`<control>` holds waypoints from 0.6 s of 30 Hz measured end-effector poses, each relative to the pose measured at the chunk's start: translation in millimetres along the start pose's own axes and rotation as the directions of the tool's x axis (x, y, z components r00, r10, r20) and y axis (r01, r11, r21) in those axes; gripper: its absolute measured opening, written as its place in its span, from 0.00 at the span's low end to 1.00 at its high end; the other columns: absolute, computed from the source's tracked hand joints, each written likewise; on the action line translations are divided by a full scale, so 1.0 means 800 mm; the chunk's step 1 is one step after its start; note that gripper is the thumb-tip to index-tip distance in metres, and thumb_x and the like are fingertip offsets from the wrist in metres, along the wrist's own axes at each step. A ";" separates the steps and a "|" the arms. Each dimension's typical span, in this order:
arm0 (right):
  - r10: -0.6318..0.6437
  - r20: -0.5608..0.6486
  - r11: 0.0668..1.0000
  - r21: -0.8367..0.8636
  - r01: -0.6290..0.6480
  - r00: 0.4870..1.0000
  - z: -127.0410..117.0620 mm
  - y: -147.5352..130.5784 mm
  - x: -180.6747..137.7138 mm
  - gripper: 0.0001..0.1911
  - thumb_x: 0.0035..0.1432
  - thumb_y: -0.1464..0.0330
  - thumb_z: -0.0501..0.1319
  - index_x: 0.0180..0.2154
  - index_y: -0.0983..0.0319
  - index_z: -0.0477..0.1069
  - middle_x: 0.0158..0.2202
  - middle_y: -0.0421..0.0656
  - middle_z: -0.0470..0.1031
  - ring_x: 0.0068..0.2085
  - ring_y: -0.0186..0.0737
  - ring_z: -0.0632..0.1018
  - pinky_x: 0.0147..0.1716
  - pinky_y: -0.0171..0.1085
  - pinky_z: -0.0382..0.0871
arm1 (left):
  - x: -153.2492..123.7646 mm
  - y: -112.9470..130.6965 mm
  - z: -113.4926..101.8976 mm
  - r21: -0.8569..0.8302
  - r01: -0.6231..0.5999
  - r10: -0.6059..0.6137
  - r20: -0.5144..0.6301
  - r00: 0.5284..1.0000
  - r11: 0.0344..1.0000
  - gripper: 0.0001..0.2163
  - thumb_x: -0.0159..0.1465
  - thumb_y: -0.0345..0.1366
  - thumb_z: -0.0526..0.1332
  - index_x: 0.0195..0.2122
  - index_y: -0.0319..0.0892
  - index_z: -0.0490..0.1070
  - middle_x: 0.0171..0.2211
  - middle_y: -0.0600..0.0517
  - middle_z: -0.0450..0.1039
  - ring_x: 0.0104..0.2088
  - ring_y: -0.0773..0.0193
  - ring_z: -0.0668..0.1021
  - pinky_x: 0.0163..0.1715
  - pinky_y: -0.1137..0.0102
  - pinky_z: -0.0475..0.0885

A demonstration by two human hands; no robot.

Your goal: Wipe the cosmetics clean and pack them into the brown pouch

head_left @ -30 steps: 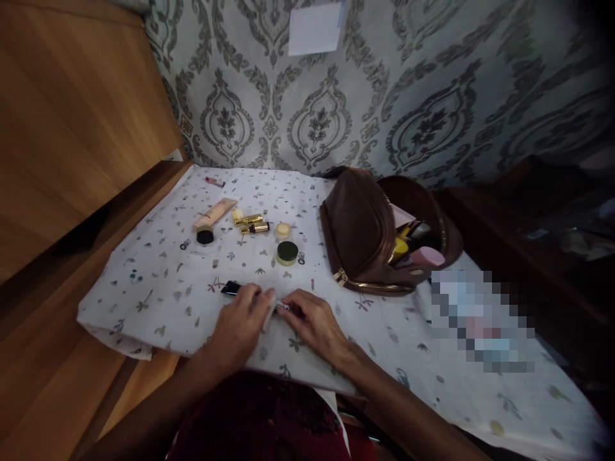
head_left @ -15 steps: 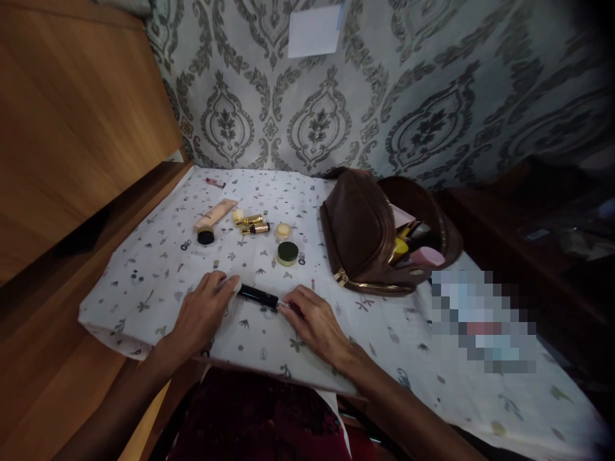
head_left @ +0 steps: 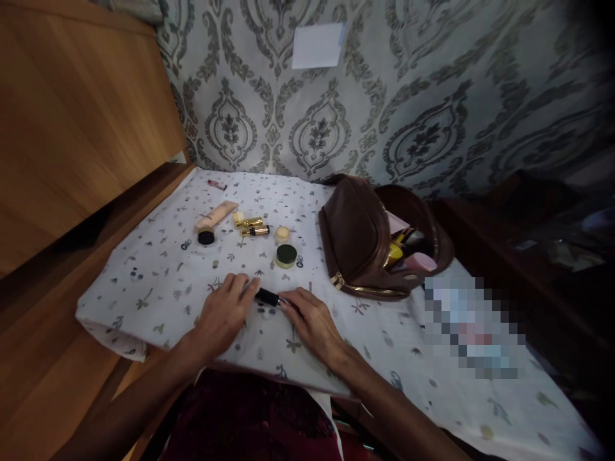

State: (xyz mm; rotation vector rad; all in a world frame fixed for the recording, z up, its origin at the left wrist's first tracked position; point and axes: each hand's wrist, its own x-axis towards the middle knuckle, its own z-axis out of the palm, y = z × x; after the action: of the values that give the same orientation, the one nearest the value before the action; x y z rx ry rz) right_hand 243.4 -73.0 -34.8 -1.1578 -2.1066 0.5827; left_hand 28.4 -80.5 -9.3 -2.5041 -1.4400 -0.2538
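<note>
A slim black cosmetic tube (head_left: pixel 267 297) lies on the flower-print cloth (head_left: pixel 158 288) near its front edge. My left hand (head_left: pixel 221 315) lies over the tube's left part, with the fingers held together and curled on it. My right hand (head_left: pixel 313 321) pinches the tube's right end with its fingertips. Whether something pale sits under my left fingers I cannot make out.
Behind my hands lie a green round jar (head_left: pixel 286 255), a small yellow jar (head_left: pixel 282 233), two gold lipsticks (head_left: pixel 253 226), a beige tube (head_left: pixel 214 216) and a small red stick (head_left: pixel 216 185). An open brown pouch (head_left: pixel 358 234) with cosmetics stands at the right. A wooden panel (head_left: pixel 72 128) rises on the left.
My left hand slid left off the tube, uncovering it, then came back right onto its left part. My right hand stayed on the right end.
</note>
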 end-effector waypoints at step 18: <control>0.028 -0.016 0.999 0.022 -0.028 0.999 -0.003 -0.001 0.003 0.08 0.67 0.70 0.54 0.41 0.60 0.72 0.36 0.44 0.75 0.37 0.41 0.77 0.38 0.39 0.73 | 0.015 -0.041 0.019 -0.065 0.157 -0.154 0.043 0.987 0.985 0.21 0.66 0.24 0.49 0.58 0.45 0.64 0.49 0.43 0.66 0.50 0.54 0.70 0.37 0.65 0.76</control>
State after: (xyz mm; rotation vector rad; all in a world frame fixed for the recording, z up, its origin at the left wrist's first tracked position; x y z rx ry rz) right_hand 243.4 -71.0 -31.8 -1.1775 -2.0682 0.6058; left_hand 6.9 -50.4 -16.3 -2.4643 -1.6725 -0.2899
